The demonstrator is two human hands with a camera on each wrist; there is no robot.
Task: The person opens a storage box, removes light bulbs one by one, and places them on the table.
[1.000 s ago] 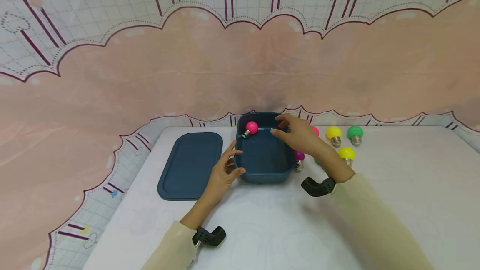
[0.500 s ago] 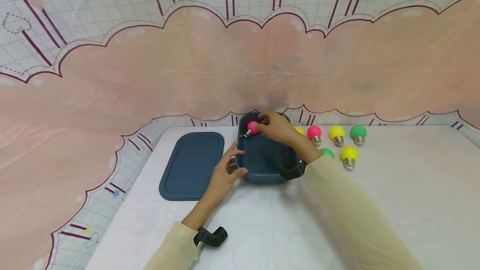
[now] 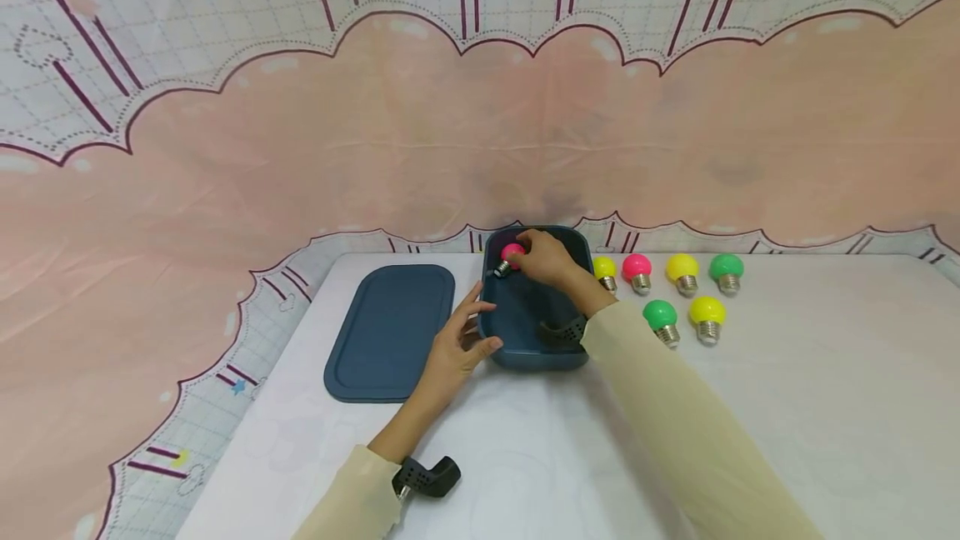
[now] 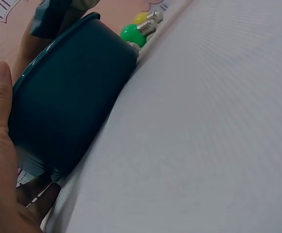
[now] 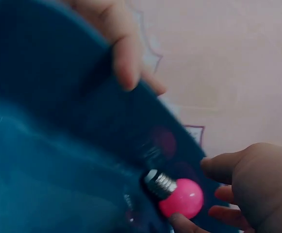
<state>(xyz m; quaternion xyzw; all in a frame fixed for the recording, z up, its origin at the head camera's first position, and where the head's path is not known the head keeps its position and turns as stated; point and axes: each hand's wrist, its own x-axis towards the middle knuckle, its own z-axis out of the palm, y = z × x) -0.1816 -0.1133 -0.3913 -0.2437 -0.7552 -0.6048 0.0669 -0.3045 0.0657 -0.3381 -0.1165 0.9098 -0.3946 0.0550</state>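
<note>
Inside a dark blue plastic box [image 3: 536, 358], a pink light bulb [image 3: 512, 254] lies by the far left wall, its silver screw base toward the middle. My right hand [image 3: 547, 259] reaches over the box to this bulb. In the right wrist view, one fingertip meets the bulb's globe [image 5: 185, 199] from below, while the thumb [image 5: 221, 167] stands apart near the rim. Along the box's left side, my left hand [image 3: 453, 340] rests with fingers spread. The left wrist view has its thumb [image 4: 0, 94] by the rim and other fingers low at the wall.
A matching dark blue lid [image 3: 390, 333] lies flat left of the box. Right of the box are several bulbs, including a pink bulb [image 3: 637, 267], a green bulb [image 3: 660, 315] and a yellow bulb [image 3: 707, 311]. A patterned cloth backdrop [image 3: 480, 132] rises behind the white table [image 3: 525, 457].
My right hand has moved left from the box's right rim to the pink bulb inside. The bulbs it covered on the right now show. My left hand stays at the box.
</note>
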